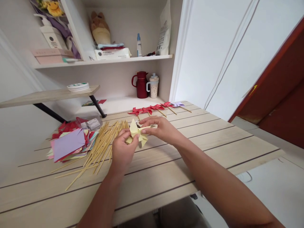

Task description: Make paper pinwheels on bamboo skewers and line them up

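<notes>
A pale yellow paper pinwheel (134,127) with folded blades is held above the table in front of me. My left hand (123,147) pinches its lower left side between thumb and fingers. On its right side my right hand (158,126) is closed too, thumb and fingertips gripping the pinwheel's edge. Any pin or stick at its centre is too small to make out. Just left of my left hand lies a loose heap of thin wooden sticks (101,147). Behind my hands rest several red paper pinwheels (158,107) and one lilac pinwheel (177,104), all on sticks.
Coloured paper sheets (68,144) are stacked on the left, beside a clear plastic packet (93,123). A small raised shelf (52,95) on black legs stands behind them. At the back are a dark red jug (142,85) and a speckled cup (154,87).
</notes>
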Demonstrator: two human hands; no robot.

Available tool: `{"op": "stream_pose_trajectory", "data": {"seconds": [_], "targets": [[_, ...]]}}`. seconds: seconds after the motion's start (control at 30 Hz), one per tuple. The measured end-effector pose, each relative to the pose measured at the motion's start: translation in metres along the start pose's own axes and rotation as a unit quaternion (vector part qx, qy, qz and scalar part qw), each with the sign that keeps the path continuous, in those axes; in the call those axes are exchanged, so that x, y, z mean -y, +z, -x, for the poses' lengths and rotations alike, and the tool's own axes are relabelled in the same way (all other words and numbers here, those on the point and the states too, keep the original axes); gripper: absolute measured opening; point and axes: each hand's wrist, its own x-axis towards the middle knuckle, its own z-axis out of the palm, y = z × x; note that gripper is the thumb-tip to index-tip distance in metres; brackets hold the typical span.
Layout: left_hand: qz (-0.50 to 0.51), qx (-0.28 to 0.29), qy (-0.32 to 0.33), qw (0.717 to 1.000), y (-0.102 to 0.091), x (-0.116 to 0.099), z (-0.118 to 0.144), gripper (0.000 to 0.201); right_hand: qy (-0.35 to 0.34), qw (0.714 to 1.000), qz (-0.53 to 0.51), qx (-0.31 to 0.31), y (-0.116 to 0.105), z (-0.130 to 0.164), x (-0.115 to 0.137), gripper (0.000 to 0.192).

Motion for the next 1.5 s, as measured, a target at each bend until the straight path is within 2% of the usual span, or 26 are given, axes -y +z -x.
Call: {"op": "stream_pose_trajectory", "data": {"seconds": [0.2, 0.37, 0.53, 0.7, 0.9, 1.13, 1.3, 1.5], "targets": [[0.009, 0.002, -0.006, 1.0, 0.001, 0.0, 0.0, 0.013, 0.003, 1.0, 0.015, -0.004, 0.006, 0.001, -0.001, 0.009], [0.026, 0.0, -0.03, 0.999, 0.001, 0.001, 0.001, 0.015, 0.066, 0.997, -0.006, -0.027, 0.012, 0.003, 0.0, 0.018], [0.057, -0.033, -0.05, 0.997, 0.0, -0.001, 0.002, 0.033, 0.147, 0.985, -0.082, -0.027, 0.017, 0.005, 0.0, 0.018], [0.08, -0.076, -0.092, 0.99, -0.004, -0.002, 0.001, 0.05, 0.172, 0.972, -0.155, -0.029, 0.018, 0.003, -0.003, 0.017], [0.112, -0.08, -0.091, 0.986, -0.004, -0.001, -0.002, 0.041, 0.133, 0.982, -0.133, -0.038, 0.018, 0.003, 0.0, 0.016], [0.088, 0.004, -0.087, 0.992, -0.002, 0.006, -0.002, 0.029, 0.06, 0.996, -0.045, -0.042, 0.017, 0.004, 0.0, 0.014], [0.113, 0.013, -0.094, 0.989, -0.002, 0.007, -0.002, 0.024, 0.059, 0.997, -0.035, -0.041, 0.016, 0.004, 0.002, 0.01], [0.113, 0.011, -0.093, 0.989, -0.005, -0.003, -0.002, 0.017, 0.059, 0.997, -0.031, -0.039, 0.017, 0.005, 0.001, 0.01]]}}
